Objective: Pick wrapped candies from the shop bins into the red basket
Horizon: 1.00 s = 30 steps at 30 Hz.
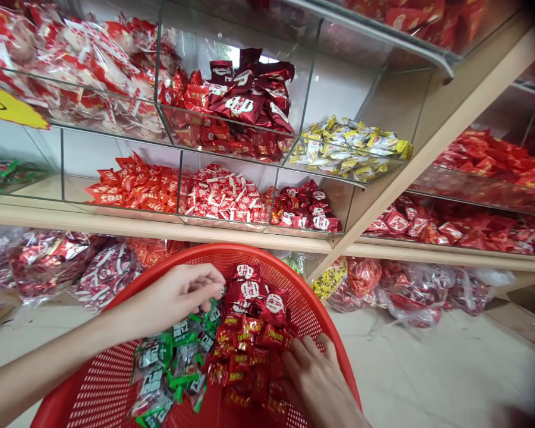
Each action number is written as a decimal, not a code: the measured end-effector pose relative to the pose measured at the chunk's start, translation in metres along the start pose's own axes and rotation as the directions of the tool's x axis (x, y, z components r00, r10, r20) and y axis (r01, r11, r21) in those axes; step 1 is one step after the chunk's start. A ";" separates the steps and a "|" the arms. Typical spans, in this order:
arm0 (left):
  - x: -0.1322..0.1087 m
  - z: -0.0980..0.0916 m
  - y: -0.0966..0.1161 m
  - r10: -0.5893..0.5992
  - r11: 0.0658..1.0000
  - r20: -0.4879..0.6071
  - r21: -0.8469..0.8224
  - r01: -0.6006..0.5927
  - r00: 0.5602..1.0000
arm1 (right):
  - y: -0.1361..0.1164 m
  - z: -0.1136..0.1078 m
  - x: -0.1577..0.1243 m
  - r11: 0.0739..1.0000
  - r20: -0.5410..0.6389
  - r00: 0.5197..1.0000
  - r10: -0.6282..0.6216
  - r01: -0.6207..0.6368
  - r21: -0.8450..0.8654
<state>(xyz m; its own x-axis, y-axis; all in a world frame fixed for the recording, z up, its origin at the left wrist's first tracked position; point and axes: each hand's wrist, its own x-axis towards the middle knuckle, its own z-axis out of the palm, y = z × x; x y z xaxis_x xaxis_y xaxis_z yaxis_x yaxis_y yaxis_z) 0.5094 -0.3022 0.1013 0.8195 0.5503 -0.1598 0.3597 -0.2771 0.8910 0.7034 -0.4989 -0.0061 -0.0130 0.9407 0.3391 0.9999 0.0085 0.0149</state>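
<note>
My left hand (195, 291) is over the red basket (339, 348), with its fingers curled and thumb drawn in near the dark red packets (250, 290). Something small shows at its fingertips, too hidden to name. Below it lie green and clear packets (187, 359). Small red packets with yellow print (245, 362) fill the middle of the basket, just below the dark red ones. On the right, my right hand (314, 365) rests against the edge of these red packets, its fingers bent and slightly apart, with no packet visibly gripped.
Behind the basket, glass-fronted shelves hold orange-red packets (138, 184), red-and-white packets (225, 193) and yellow-and-white packets (352, 145). Under the wooden shelf edge (249, 236) sit filled plastic bags (53, 261). A wooden post (428, 145) slants on the right.
</note>
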 end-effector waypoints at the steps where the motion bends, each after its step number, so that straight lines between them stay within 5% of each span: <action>1: -0.004 -0.004 -0.004 -0.009 1.000 -0.029 0.014 0.010 1.000 | -0.002 0.002 0.002 0.999 -0.016 1.000 -0.023 0.022 -0.035; 10: -0.038 -0.049 -0.041 -0.021 0.998 -0.315 0.051 0.039 0.949 | -0.010 0.014 0.011 0.988 -0.073 0.993 -0.097 0.087 -0.132; 18: -0.062 -0.068 -0.080 -0.091 0.994 -0.635 -0.017 0.104 0.767 | -0.008 0.022 0.011 0.990 -0.096 0.991 -0.097 0.086 -0.116; 22: -0.063 -0.067 -0.087 -0.084 0.987 -0.707 0.036 0.154 0.703 | -0.004 0.000 0.020 0.997 -0.078 0.994 -0.077 0.075 -0.032; 26: -0.057 -0.061 -0.093 -0.107 0.975 -0.647 0.081 0.208 0.755 | 0.024 -0.047 0.059 0.999 -0.005 1.000 -0.015 0.015 0.033; 30: -0.051 -0.056 -0.098 -0.145 0.984 -0.575 0.003 0.179 0.805 | 0.077 -0.079 0.124 0.999 -0.033 0.999 0.019 -0.020 -0.038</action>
<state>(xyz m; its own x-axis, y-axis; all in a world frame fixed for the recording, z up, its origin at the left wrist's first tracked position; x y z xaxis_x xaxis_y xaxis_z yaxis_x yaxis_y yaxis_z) 0.4071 -0.2593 0.0458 0.3513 0.9362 -0.0135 0.5018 -0.1761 0.8468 0.7782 -0.4084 0.1118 0.0053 0.9288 0.3705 0.9987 -0.0234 0.0442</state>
